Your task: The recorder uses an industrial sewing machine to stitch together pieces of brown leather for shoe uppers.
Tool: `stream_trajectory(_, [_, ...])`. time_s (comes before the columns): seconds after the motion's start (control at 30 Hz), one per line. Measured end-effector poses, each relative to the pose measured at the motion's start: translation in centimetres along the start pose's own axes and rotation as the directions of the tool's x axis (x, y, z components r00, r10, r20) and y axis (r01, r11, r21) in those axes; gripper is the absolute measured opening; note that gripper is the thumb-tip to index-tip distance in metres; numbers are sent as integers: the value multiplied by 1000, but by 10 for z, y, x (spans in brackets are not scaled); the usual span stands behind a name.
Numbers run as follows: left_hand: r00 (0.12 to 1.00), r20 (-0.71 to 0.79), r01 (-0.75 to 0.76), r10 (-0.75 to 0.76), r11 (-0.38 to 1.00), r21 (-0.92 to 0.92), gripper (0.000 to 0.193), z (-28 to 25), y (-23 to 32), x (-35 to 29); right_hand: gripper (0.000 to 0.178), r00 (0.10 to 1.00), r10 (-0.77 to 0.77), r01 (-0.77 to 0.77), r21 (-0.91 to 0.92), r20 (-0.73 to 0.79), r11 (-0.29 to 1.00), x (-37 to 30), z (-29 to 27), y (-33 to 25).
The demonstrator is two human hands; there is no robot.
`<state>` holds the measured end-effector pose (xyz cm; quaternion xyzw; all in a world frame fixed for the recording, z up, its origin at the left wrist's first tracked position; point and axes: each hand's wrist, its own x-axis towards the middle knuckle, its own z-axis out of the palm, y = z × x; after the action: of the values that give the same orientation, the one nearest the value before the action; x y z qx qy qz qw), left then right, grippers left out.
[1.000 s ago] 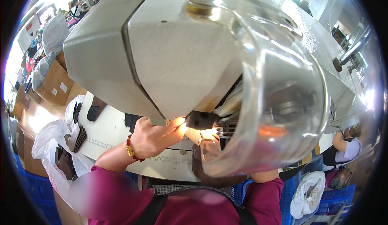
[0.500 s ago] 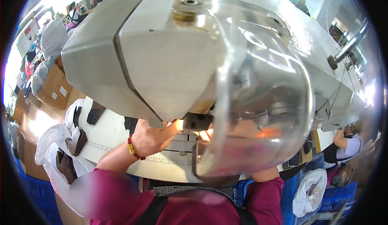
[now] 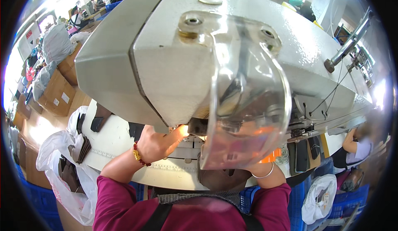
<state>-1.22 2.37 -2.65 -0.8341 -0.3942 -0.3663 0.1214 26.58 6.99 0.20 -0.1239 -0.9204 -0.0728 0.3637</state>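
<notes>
A large pale grey industrial sewing machine (image 3: 174,65) fills the middle, with a curved clear guard (image 3: 248,106) on its front. My left hand (image 3: 155,144), a red and gold bead bracelet on its wrist, lies at the lit spot under the machine head. Its foremost finger is stretched out, and the other fingers are partly hidden. My right hand (image 3: 244,150) is behind the guard, blurred by plastic and glare, so its fingers do not show. A silver bangle circles that wrist. Beside it, a dark brown leather-like piece (image 3: 224,179) lies at the table's front edge.
On the white table (image 3: 112,133) are dark flat pieces (image 3: 100,117). A white plastic bag (image 3: 56,148) with a stack of dark pieces hangs at the left. Cardboard boxes (image 3: 56,92) stand beyond. Blue crates and a person (image 3: 355,148) are at the right.
My view has shifted, so the machine and guard look smaller and narrower. My right wrist's bangle and more of the brown piece now show. My left hand stays at the lit spot.
</notes>
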Motion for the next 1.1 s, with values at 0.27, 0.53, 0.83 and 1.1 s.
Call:
stream_trajectory(0.27, [995, 55, 86, -79, 986, -141, 31, 6, -9, -8, 23, 980, 57, -32, -130, 192, 991, -24, 9, -2])
stream_trajectory(0.53, [899, -183, 271, -397, 835, -479, 28, 11, -64, 47, 20, 991, 37, -21, -132, 126, 991, -1, -27, -15])
stream_trajectory(0.83, [709, 298, 656, -639, 441, -612, 29, 58, -119, 110, 8, 980, 199, -196, -186, 1, 963, -7, -30, 1])
stream_trajectory(1.1, [720, 318, 576, -617, 276, -769, 30, 28, -132, 99, 29, 753, 629, -546, -351, 192, 761, -43, -15, 42])
